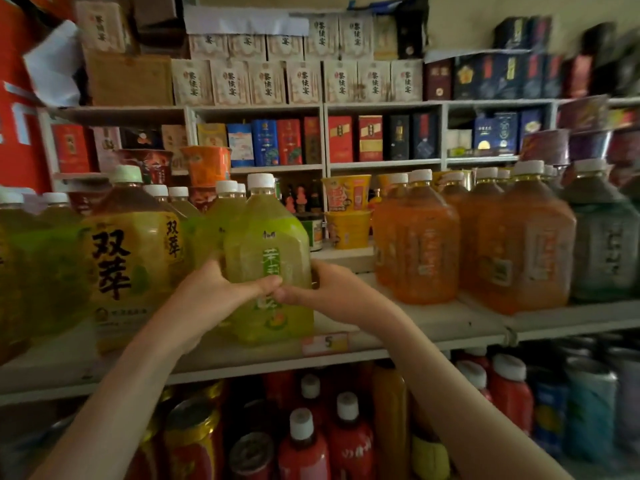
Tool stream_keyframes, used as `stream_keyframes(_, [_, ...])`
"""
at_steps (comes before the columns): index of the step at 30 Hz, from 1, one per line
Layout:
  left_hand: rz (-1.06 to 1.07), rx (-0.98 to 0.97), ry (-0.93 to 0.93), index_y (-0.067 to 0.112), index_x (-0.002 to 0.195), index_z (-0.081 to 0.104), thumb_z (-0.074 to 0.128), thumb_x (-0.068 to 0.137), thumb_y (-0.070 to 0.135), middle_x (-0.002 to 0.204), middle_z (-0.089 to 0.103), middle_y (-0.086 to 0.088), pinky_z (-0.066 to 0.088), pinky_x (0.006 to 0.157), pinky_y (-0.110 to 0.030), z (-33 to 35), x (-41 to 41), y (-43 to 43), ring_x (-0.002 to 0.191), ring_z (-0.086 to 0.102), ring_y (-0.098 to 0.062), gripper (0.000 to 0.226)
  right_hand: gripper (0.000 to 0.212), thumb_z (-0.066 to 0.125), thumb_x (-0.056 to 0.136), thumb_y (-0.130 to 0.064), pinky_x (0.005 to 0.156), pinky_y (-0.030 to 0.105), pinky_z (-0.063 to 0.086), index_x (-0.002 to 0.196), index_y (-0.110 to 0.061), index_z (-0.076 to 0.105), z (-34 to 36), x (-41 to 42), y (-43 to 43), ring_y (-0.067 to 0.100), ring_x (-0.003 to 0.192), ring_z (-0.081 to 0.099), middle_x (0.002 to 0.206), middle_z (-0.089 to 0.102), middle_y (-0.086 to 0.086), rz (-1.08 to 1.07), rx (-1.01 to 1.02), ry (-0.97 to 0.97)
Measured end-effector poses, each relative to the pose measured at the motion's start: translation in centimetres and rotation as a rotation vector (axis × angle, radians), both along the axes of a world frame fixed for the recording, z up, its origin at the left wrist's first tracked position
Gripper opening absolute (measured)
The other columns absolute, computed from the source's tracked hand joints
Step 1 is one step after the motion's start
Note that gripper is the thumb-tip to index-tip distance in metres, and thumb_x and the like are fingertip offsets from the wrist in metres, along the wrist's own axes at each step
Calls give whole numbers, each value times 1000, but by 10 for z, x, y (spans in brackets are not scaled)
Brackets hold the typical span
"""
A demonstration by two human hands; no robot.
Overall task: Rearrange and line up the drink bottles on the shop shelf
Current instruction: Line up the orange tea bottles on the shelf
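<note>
Shop shelving is filling the whole head view, and a pale shelf (433,327) is running across the middle of the frame with big drink bottles standing on it.

At centre, the green bottle (268,244) is standing upright near the front lip, just above a price tag (325,342). The left hand (214,289) and the right hand (332,289) are both wrapping round its lower half, and the thumbs are meeting on the label.

Judging from this, the bottle is sitting close to the edge, so a pull toward the person is risking its base sliding off over the red bottles (304,445) at lower centre. It is looking full and heavy, and the grip is sitting low, so a quick shove is likely to tip it. To its left it is almost touching the yellow bottle (131,258), so a sideways push could be knocking that row out of line. On its right, bare shelf is separating it from the orange bottles (419,244).

White caps are sealing every bottle here. The green one is holding pale yellow-green drink up to the neck, the yellow one is holding amber tea, and those at right are holding orange drink. A grey bottle (606,244) at far right is showing too blurred to judge its contents.
</note>
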State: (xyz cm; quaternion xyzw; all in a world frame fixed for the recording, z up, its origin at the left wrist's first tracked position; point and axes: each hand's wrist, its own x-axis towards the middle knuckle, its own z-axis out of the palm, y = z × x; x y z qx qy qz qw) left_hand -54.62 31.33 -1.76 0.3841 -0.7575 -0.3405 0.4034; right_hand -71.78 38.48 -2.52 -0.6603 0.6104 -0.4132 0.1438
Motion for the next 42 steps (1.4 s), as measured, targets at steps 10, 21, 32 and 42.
stream_keyframes(10, [-153,-14,69,32,93,58,77,30,62,83,68,16,45,59,-15,5,-39,11,73,65,3,72,33,71,73,-52,74,20,54,99,-34,65,-6,-34,20,-3,83,66,92,71,-15,-54,-40,-99])
stream_keyframes(21, [-274,-69,-111,29,112,58,71,18,82,97,68,12,55,78,-31,12,-103,22,88,65,-8,109,33,66,69,-64,62,10,49,94,-43,60,-7,-88,63,-9,79,64,86,69,-23,-174,-73,-28])
stream_keyframes(32, [-279,3,-119,36,109,40,70,39,71,96,55,24,44,68,-17,5,-105,33,82,51,7,84,71,69,66,-61,63,3,46,128,-37,43,-25,-94,64,-12,84,59,98,61,-24,-162,-92,-43])
stream_keyframes(42, [416,-445,153,21,133,42,62,86,38,134,42,3,38,99,-29,-10,-42,25,122,42,-12,54,82,57,56,-73,61,6,44,127,-33,43,-22,-90,65,-7,87,56,105,60,-19,-244,-85,1])
